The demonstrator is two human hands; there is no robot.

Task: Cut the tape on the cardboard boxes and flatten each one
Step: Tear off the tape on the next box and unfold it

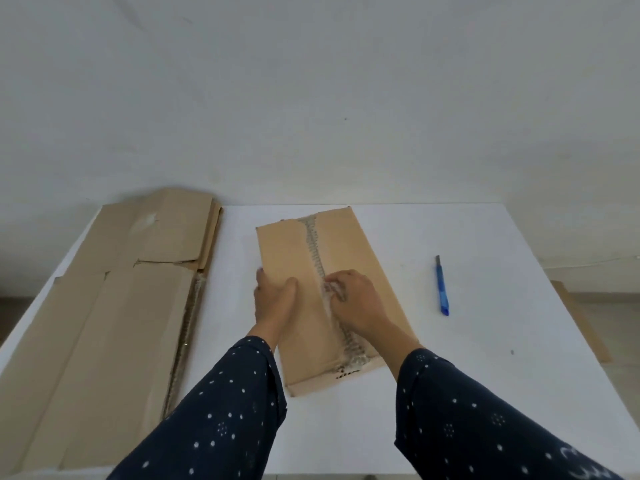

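Observation:
A brown cardboard box (349, 244) lies in the middle of the white table (467, 341), with a strip of crinkled clear tape (313, 244) running along its centre seam. My left hand (273, 299) lies flat on the box's left half, fingers reaching its left edge. My right hand (353, 299) pinches a loosened bunch of the tape at the seam, fingers curled round it. A blue utility knife (442, 287) lies on the table to the right of the box, apart from both hands.
A large flattened cardboard box (104, 306) covers the table's left side, with tape along its right edge. Another piece of cardboard (581, 323) shows beyond the table's right edge. A plain wall stands behind the table.

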